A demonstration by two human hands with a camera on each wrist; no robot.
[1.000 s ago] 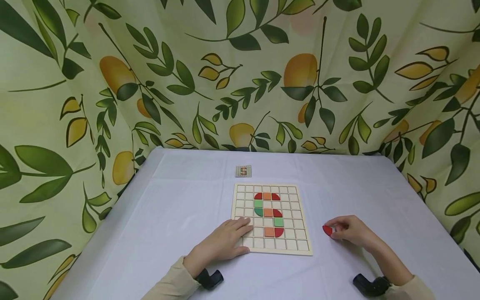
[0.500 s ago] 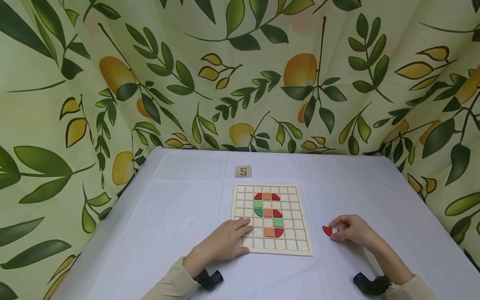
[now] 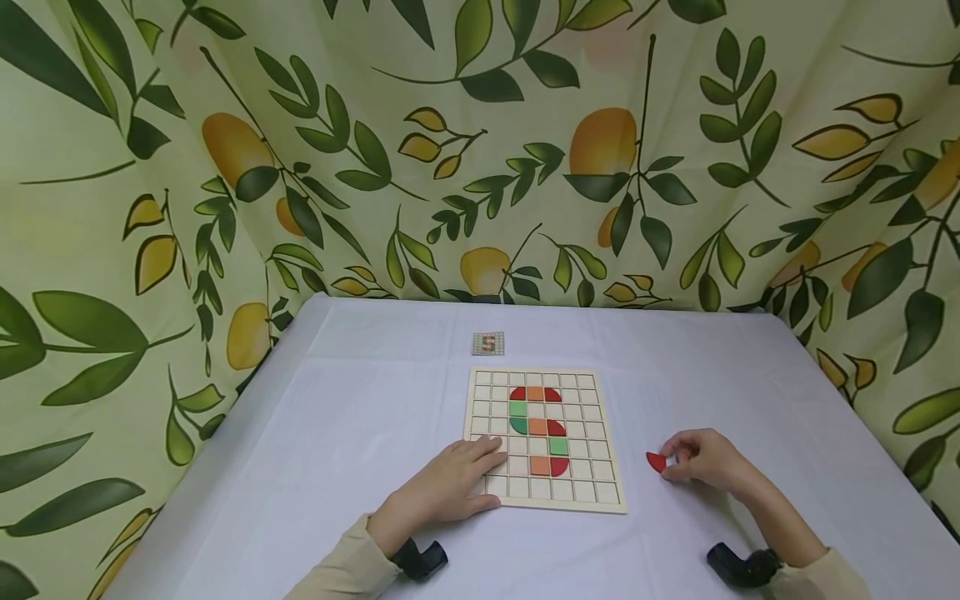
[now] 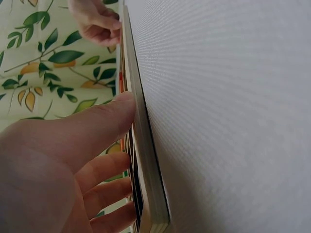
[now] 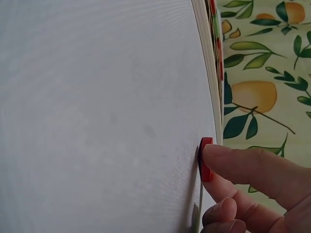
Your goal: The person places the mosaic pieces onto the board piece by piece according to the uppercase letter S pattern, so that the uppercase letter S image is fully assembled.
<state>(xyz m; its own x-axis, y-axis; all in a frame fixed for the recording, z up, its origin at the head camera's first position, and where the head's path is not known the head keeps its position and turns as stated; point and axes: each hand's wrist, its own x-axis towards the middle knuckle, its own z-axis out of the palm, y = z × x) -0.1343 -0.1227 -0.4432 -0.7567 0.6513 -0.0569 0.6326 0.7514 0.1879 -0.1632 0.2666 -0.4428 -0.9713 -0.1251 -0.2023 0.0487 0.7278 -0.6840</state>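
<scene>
A square wooden grid board (image 3: 551,496) lies on the white table, with red, orange and green pieces set in an S-like pattern in its cells. My left hand (image 3: 448,477) rests flat on the board's near left corner, fingers spread over the cells; in the left wrist view the thumb lies along the board's edge (image 4: 141,126). To the right of the board, my right hand (image 3: 701,458) pinches a red quarter-circle piece (image 3: 656,462) between thumb and finger. The right wrist view shows this red piece (image 5: 207,159) on edge, close over the tablecloth.
A small card (image 3: 488,343) printed with a gridded pattern lies behind the board. Black wrist cameras (image 3: 742,567) sit at both wrists. A leaf-and-fruit curtain (image 3: 480,150) hangs behind and beside the white table (image 3: 360,392).
My right fingers have shifted slightly to the right on the red piece, showing more of it. My left hand and the board stay where they were.
</scene>
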